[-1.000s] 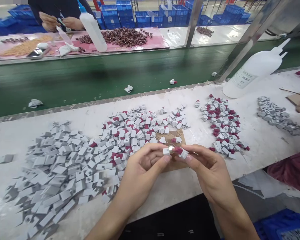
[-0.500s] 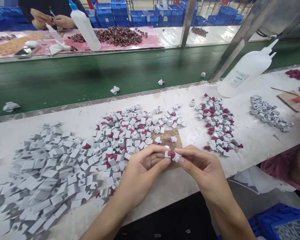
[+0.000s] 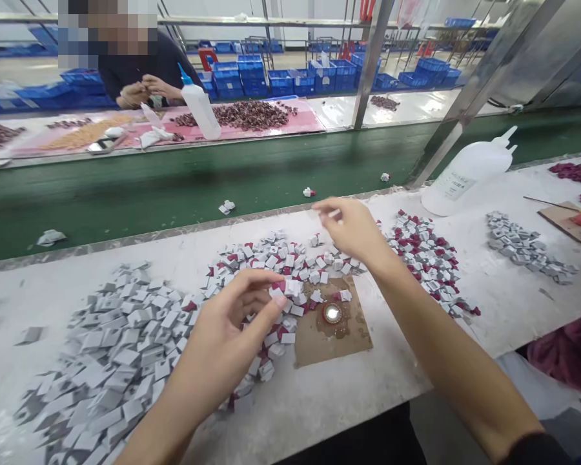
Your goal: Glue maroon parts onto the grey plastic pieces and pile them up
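Observation:
My left hand [image 3: 232, 316] pinches a small light-grey and maroon plastic piece [image 3: 293, 288] between thumb and fingertips, above the table. Farther forward, my right hand [image 3: 351, 226] reaches over the back of a pile of grey-and-maroon pieces [image 3: 271, 260], its thumb and index finger apart. I make out nothing held there. Left of my left hand spreads a big heap of plain grey pieces [image 3: 121, 352]. A brown cardboard square [image 3: 314, 345] between my forearms bears a small round shiny cap [image 3: 332, 313] in a wet patch and a few loose pieces.
Beyond the table runs a green conveyor belt [image 3: 174, 194] with several pieces on it. A white squeeze bottle [image 3: 459, 177] stands at its near edge, by a metal post [image 3: 445, 132]. Another grey-and-maroon pile [image 3: 423, 252] lies to the right. Opposite, a co-worker [image 3: 150, 68] handles something small.
My hands have parted. The left keeps a grey-and-maroon piece and has moved left; the right has let go and reached forward toward the belt. The view has tilted up.

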